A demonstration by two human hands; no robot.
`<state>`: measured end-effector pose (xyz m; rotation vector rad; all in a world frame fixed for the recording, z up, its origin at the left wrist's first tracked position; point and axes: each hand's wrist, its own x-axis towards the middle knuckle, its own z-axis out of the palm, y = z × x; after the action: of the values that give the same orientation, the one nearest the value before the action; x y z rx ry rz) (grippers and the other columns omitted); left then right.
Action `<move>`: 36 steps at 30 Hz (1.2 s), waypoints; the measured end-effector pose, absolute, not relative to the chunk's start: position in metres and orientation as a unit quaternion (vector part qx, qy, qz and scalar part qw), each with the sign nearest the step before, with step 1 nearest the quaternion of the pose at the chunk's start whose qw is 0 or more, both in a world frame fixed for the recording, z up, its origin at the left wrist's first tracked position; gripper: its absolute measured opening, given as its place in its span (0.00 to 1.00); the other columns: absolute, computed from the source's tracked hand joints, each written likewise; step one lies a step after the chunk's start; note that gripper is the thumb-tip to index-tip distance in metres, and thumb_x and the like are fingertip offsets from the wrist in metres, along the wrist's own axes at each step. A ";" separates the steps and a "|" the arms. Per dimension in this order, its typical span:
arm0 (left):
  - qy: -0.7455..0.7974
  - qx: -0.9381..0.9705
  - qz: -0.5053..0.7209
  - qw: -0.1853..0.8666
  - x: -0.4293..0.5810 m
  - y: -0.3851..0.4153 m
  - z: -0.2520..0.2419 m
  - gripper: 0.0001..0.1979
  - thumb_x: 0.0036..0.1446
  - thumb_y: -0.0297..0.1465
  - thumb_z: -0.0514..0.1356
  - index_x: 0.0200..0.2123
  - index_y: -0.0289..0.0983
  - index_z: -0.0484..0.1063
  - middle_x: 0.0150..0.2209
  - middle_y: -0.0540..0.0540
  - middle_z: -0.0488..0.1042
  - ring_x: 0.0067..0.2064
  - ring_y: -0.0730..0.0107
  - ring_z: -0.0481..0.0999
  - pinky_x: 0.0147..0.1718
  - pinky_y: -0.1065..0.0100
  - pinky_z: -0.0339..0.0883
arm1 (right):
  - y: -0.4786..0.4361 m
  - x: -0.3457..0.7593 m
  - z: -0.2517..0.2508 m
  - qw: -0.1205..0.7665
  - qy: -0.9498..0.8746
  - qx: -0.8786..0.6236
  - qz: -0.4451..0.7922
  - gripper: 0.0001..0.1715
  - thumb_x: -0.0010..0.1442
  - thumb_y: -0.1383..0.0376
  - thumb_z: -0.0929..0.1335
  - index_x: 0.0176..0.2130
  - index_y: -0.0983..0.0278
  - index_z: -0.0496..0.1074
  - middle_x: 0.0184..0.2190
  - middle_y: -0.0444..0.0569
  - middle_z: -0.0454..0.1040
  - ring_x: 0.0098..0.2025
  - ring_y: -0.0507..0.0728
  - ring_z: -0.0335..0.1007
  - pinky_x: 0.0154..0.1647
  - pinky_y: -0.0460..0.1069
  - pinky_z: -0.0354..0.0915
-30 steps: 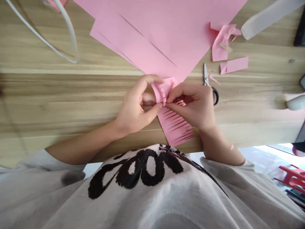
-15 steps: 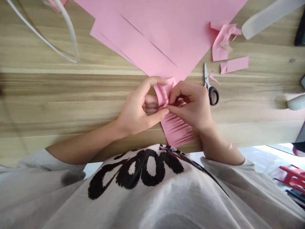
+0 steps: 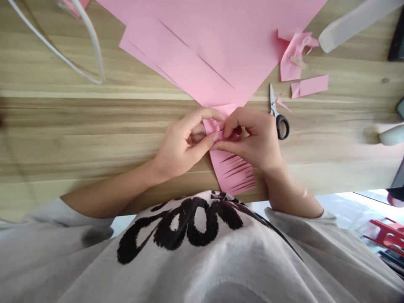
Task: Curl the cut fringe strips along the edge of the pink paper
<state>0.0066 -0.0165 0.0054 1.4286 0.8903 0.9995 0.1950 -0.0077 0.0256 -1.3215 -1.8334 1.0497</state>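
Observation:
A pink paper strip (image 3: 229, 170), cut into a fringe along its right side, hangs between my hands and the table's near edge. My left hand (image 3: 186, 141) grips its upper part from the left, thumb in front and fingers behind. From the right, my right hand (image 3: 252, 134) pinches the fringe with thumb and index finger, close to the left thumb. Some fringe strands look bent over where the fingertips meet; the fingers hide part of them. Just beyond the hands lie large pink paper sheets (image 3: 214, 50).
Black-handled scissors (image 3: 277, 113) lie right of my right hand. Beyond them are a crumpled pink scrap (image 3: 292, 59), a small pink rectangle (image 3: 311, 86) and a translucent white object (image 3: 353, 27). A white cable (image 3: 94, 46) loops over the wooden table (image 3: 78, 126) at left.
My left thumb and fingers have closed in on the paper, and the thumb now presses on the fringe. The strip has shifted slightly left. My right hand keeps its pinch.

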 end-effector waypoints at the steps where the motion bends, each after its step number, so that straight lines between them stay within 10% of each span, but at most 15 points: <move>1: 0.389 0.609 0.425 0.546 0.007 -0.016 0.007 0.11 0.59 0.24 0.65 0.45 0.40 0.76 0.25 0.55 0.75 0.19 0.83 0.62 0.17 0.75 0.55 | -0.008 0.195 0.026 0.319 -0.696 -0.504 0.401 0.23 0.51 0.52 0.80 0.22 0.57 0.68 0.24 0.43 0.72 0.26 0.53 0.63 0.28 0.53 0.64; 15: 0.451 0.584 0.460 0.493 0.006 -0.010 0.012 0.06 0.53 0.22 0.68 0.33 0.38 0.82 0.22 0.53 0.75 0.20 0.81 0.63 0.16 0.75 0.54 | -0.008 0.197 0.031 0.381 -0.659 -0.519 0.389 0.10 0.53 0.64 0.79 0.27 0.59 0.77 0.26 0.46 0.78 0.28 0.54 0.67 0.29 0.54 0.64; 36: 0.479 0.562 0.468 0.485 0.007 -0.010 0.014 0.05 0.54 0.25 0.72 0.36 0.39 0.84 0.31 0.51 0.84 0.30 0.75 0.81 0.27 0.74 0.75 | -0.013 0.192 0.033 0.445 -0.571 -0.587 0.362 0.17 0.66 0.51 0.70 0.30 0.58 0.73 0.23 0.41 0.70 0.25 0.50 0.66 0.25 0.49 0.62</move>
<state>0.0071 -0.0104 0.0142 1.3689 1.1653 1.1399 0.1924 -0.0127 0.0334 -1.4548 -1.4161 0.8969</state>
